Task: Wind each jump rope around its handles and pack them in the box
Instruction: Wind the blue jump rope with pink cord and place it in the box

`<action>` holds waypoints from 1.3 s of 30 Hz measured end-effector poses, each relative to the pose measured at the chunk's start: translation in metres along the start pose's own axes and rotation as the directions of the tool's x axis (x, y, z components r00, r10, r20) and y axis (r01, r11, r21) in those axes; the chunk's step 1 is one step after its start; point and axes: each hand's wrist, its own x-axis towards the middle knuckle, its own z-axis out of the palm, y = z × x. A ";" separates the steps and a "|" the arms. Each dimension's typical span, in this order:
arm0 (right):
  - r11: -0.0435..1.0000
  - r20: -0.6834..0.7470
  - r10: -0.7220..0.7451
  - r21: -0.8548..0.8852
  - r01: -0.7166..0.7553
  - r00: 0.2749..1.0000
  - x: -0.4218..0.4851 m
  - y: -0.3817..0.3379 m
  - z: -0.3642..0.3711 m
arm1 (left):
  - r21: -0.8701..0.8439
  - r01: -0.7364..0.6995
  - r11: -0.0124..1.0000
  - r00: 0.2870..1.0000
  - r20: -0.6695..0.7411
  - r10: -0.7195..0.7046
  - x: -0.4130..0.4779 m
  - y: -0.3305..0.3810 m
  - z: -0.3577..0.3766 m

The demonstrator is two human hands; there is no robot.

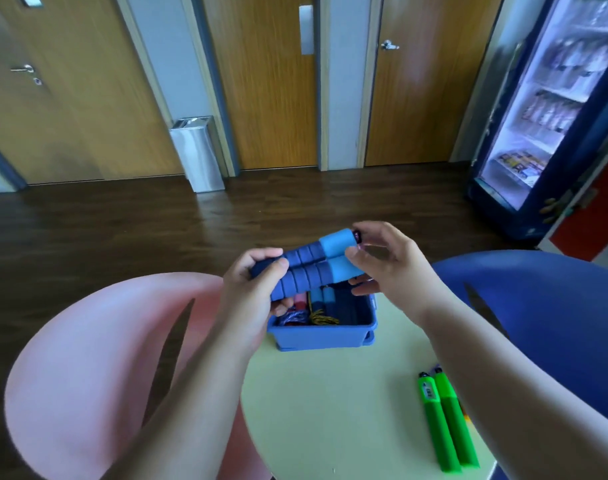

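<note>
Two blue foam jump rope handles (316, 263) lie side by side in my hands, held above the blue box (325, 336). My left hand (257, 292) grips their dark blue ends. My right hand (385, 263) pinches the light blue ends near a small dark cap. Their rope is not visible. Inside the box lie other handles and a yellow-black rope (321, 318). A pair of green handles (446, 422) rests on the pale green table (330, 410), under my right forearm.
A pink chair (87, 368) stands left of the table and a blue chair (545, 306) to the right. Beyond is dark wood floor, wooden doors, a steel bin (198, 154) and a lit drinks fridge (545, 116).
</note>
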 end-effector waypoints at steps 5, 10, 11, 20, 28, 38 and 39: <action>0.954 -0.379 0.186 0.291 -0.074 0.907 -0.003 0.005 -0.027 | -0.093 -0.009 0.996 0.996 -0.093 0.001 0.000 -0.024 0.061; 0.930 -0.285 0.102 0.368 0.011 0.953 -0.021 0.020 -0.024 | -0.157 0.085 0.984 0.993 -0.071 -0.097 -0.026 -0.046 0.121; 0.938 -0.310 0.074 0.344 0.039 0.948 -0.022 0.024 -0.023 | -0.162 0.101 0.982 0.992 -0.062 -0.112 -0.031 -0.049 0.129; 0.948 -0.441 0.170 0.318 -0.024 0.881 -0.022 0.034 -0.061 | 0.067 -0.004 0.998 0.975 0.220 -0.011 -0.054 -0.075 0.142; 0.858 0.120 0.255 0.429 -0.282 0.959 -0.044 0.020 -0.119 | 0.341 -0.169 0.925 0.856 0.515 -0.034 0.005 -0.033 0.147; 0.878 0.410 0.129 0.376 -0.296 0.903 -0.061 0.016 -0.155 | 0.462 -0.048 0.886 0.510 0.774 -0.376 0.018 -0.023 0.192; 0.878 0.406 0.126 0.379 -0.292 0.905 -0.063 0.017 -0.158 | 0.442 -0.030 0.896 0.529 0.768 -0.361 0.016 -0.026 0.194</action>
